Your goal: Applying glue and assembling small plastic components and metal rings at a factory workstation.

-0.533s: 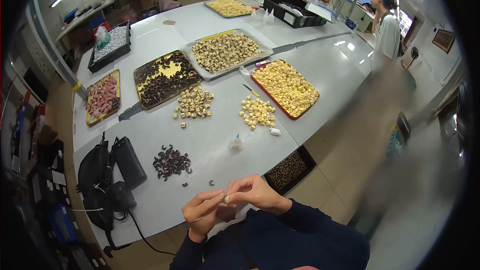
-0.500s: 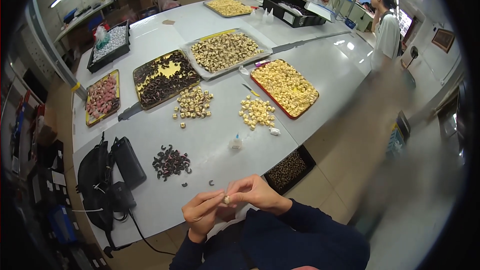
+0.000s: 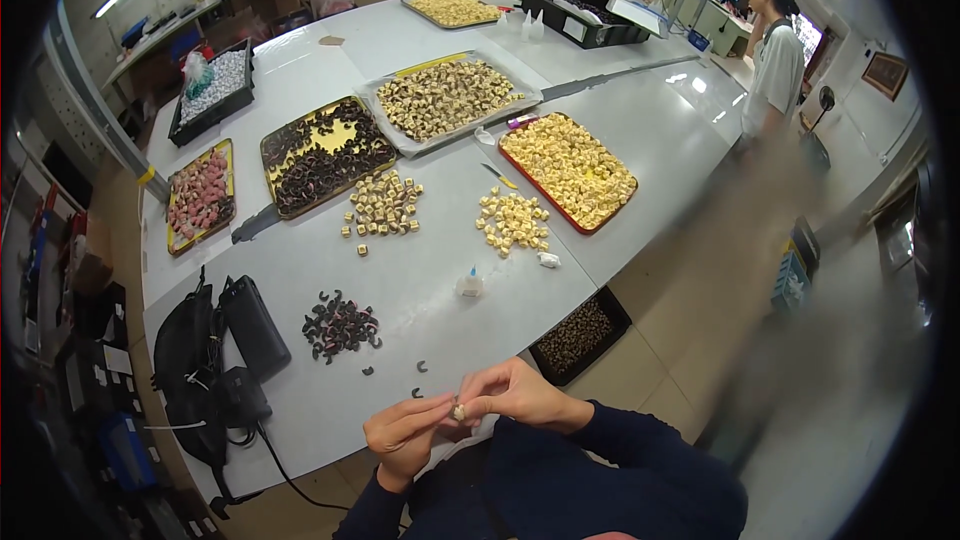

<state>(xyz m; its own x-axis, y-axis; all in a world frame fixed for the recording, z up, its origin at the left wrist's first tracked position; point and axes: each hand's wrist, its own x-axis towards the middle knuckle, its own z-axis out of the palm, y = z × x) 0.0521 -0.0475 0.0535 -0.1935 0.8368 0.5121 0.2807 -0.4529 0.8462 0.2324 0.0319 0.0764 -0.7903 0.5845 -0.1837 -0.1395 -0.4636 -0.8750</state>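
Observation:
Close to my body at the table's near edge, my left hand [image 3: 405, 436] and my right hand [image 3: 522, 397] meet, fingertips pinched on a small cream-coloured block [image 3: 459, 412]. Fingers cover most of it, so its full shape is hidden. Just beyond them lie loose dark C-shaped pieces [image 3: 421, 366], with a pile of the same dark pieces [image 3: 341, 326] farther left. A small squeeze bottle with a blue tip [image 3: 469, 285] stands upright ahead. Past it are a cluster of cream blocks with dark parts [image 3: 383, 204] and a cluster of plain cream blocks [image 3: 512, 221].
A red-rimmed tray [image 3: 541, 173], a tray of dark pieces [image 3: 270, 155] and a pink-filled tray [image 3: 232, 183] stand farther off. A small knife [image 3: 499, 175] lies between. Left are a black bag [image 3: 183, 340] and cable. A black bin [image 3: 610, 345] sits below the right edge.
Both hands have drawn slightly nearer my body, still pinching the cream block. Another dark C-shaped piece now shows beside the left fingertips. The view has shifted a little.

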